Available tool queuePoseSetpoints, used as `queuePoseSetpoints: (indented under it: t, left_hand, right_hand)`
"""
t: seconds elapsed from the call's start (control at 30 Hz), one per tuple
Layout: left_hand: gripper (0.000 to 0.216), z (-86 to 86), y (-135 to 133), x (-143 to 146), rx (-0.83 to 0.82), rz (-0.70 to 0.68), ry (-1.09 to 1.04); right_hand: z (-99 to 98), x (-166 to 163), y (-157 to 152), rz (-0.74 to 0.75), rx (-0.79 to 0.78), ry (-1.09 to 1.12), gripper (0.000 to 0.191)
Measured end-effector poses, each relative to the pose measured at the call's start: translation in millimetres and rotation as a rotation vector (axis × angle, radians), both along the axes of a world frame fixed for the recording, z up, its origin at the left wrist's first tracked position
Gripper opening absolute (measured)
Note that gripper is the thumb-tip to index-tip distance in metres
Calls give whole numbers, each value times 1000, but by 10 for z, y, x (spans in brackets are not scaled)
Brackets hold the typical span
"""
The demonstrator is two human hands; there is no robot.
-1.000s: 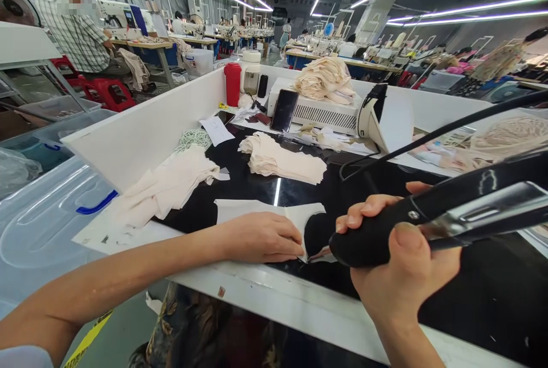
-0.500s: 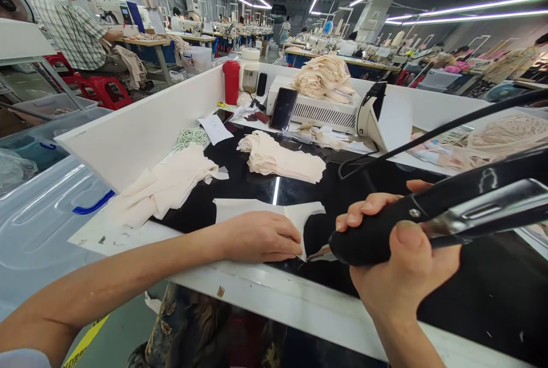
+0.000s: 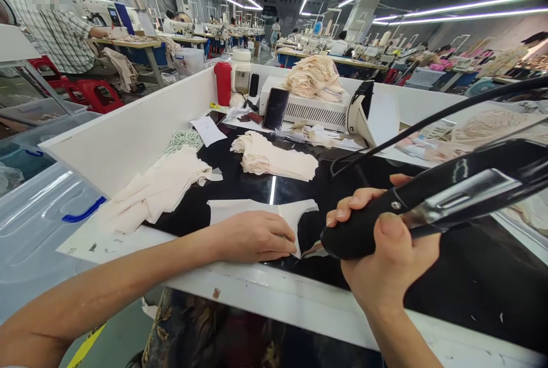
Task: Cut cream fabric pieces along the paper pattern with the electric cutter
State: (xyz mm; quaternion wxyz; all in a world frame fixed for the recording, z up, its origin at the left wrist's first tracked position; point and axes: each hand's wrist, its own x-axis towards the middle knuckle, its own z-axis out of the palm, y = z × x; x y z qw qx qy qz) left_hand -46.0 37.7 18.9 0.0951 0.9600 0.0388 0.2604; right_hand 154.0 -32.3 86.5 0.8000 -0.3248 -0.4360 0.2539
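A cream fabric piece (image 3: 306,208) lies on the black tabletop near the front edge, its right side cut in a curve. My left hand (image 3: 259,237) rests palm down over it, fingers together and curled onto its lower right corner. The thumb is hidden. Wrapped around the black handle of a corded hand tool (image 3: 359,234) is my right hand (image 3: 389,254), with the thumb along its upper side. A silver metal lever runs along the tool. Its rounded black end hangs just right of the fabric corner, where a thin shiny sliver shows; its kind is unclear.
A stack of cream fabric pieces (image 3: 274,157) lies mid-table, with a looser pile (image 3: 158,185) at left. Behind stand a phone (image 3: 276,108), a red cup (image 3: 222,83) and a white vented box (image 3: 314,111) topped with fabric. The tool's black cable (image 3: 428,122) crosses the right side.
The whole view has shifted slightly left in the frame. My right hand and the tool have tilted a little; my left hand stays on the fabric.
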Motion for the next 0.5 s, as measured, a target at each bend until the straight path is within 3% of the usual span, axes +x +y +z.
queuePoseSetpoints:
  t: [0.5]
  left_hand:
    - [28,30,-11,-3,-32,-12,1]
  right_hand:
    - [-20,-34,27,-16,6,25,55]
